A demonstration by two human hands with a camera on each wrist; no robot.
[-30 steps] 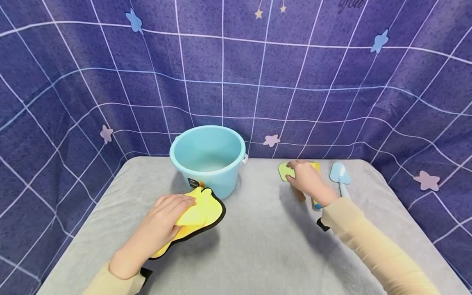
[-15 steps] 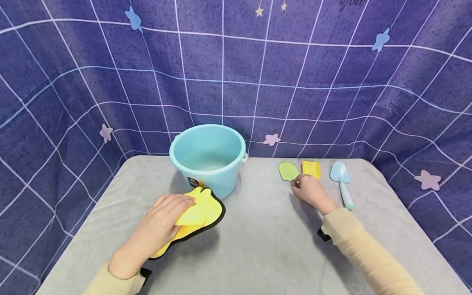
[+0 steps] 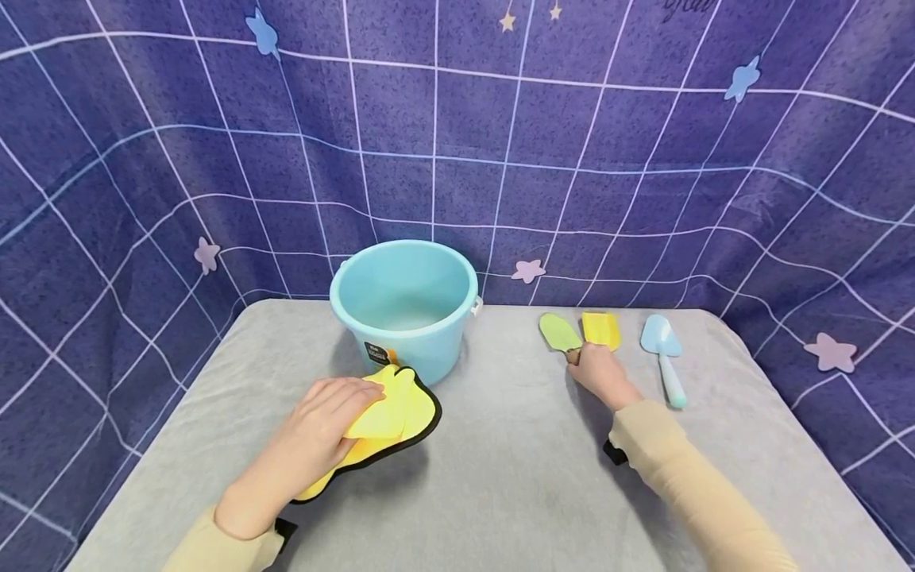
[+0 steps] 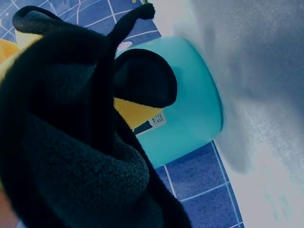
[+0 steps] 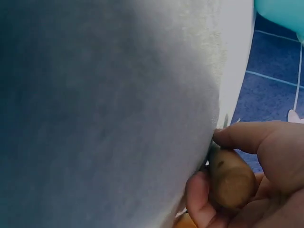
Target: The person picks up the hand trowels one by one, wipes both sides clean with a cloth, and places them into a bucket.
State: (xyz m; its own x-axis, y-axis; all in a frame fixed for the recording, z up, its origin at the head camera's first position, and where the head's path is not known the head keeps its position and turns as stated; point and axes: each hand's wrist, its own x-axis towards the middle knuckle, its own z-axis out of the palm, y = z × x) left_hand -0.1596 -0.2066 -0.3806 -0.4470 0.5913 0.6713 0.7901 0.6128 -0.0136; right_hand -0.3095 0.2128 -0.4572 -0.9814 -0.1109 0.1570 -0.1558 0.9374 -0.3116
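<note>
Now the left hand (image 3: 303, 429) grips one cloth (image 3: 396, 417), the right hand (image 3: 602, 372) one green shovel (image 3: 559, 332) of three.

Right hand (image 5: 282, 159), lower right, gripping a wooden handle (image 5: 232, 186) whose rounded end faces the camera. Left: grey cloth (image 5: 104, 114). Above the hand: blue backdrop (image 5: 273, 53) with pale lines, part of a turquoise bucket (image 5: 281, 13) and, at the right margin, a pale star (image 5: 295, 116).

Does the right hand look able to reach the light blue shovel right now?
Probably yes, once it lets go: the right hand holds the green shovel by its wooden handle, while the light blue shovel lies uncovered nearby.
</note>
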